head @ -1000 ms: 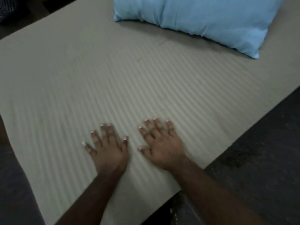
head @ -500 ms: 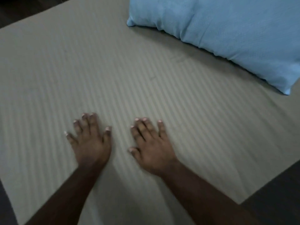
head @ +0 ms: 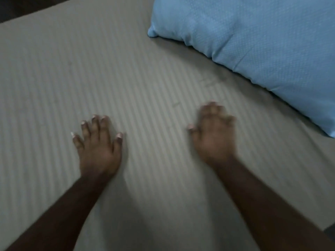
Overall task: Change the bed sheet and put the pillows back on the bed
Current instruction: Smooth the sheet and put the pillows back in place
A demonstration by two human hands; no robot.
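Observation:
A grey-beige striped bed sheet (head: pixel 108 73) covers the bed and fills most of the view. A light blue pillow (head: pixel 262 51) lies on it at the upper right. My left hand (head: pixel 98 144) rests flat on the sheet left of centre, fingers spread and straight. My right hand (head: pixel 213 134) lies palm down on the sheet right of centre, blurred by motion, its fingertips a short way from the pillow's near edge. Neither hand holds anything.
A dark strip of floor or furniture (head: pixel 21 8) shows beyond the bed's far edge at the upper left. A sliver of dark floor (head: pixel 330 230) appears at the lower right past the sheet's edge.
My hands have slid apart across the sheet, the right one moving rightward toward the pillow. The view has moved closer in, so the pillow looks larger and the floor at the right has nearly left the frame.

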